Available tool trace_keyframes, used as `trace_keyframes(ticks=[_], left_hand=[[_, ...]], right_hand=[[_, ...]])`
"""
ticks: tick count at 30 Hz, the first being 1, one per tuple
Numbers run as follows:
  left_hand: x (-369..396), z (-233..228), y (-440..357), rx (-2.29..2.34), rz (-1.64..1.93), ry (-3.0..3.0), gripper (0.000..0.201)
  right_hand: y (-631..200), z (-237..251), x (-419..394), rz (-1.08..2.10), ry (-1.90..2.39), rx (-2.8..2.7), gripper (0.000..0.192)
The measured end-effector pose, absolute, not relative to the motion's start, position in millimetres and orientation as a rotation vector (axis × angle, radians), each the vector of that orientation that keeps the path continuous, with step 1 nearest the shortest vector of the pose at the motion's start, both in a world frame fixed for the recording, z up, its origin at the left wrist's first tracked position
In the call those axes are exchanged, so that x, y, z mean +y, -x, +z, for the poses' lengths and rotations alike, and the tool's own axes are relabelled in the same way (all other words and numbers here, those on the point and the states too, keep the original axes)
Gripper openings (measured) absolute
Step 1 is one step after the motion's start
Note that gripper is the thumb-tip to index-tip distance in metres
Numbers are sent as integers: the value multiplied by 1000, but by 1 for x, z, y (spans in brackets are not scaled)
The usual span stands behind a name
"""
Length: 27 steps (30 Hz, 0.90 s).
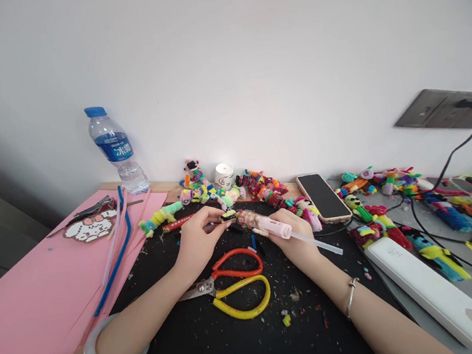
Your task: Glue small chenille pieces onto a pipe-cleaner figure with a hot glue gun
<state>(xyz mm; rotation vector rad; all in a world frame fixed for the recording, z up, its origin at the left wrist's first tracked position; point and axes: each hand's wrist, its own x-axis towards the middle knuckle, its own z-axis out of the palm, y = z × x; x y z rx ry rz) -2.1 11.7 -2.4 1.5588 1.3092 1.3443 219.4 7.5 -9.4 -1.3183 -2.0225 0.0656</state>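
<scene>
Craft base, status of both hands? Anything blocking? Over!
Left hand: fingers pinching small black-and-yellow piece. Right hand: gripping pale-pink plastic glue gun. Red-and-yellow-handled metal scissors nearby, possibly in the way.

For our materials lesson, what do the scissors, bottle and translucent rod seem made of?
Scissors: probably steel where grey and shiny; the smooth, evenly red and yellow handles look plastic-coated.
Bottle: likely thin clear plastic, since it is see-through and moulded.
Translucent rod: milky and smooth, perhaps plastic or glue; looks alone leave it open.
</scene>
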Motion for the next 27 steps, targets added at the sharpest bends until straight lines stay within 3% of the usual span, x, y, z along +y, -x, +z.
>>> trace_keyframes(ticks=[11, 18, 27], left_hand=[[17, 2, 4, 1311, 1414, -1410, 22], [16, 3, 4, 1312, 1409, -1388, 21], [17, 2, 3, 1323, 1404, -1389, 21]], right_hand=[[-223, 6, 10, -93, 1580, -2158, 18], [-215, 7, 2, -189, 1647, -2293, 37], [-215, 2, 2, -329, 1819, -2247, 46]])
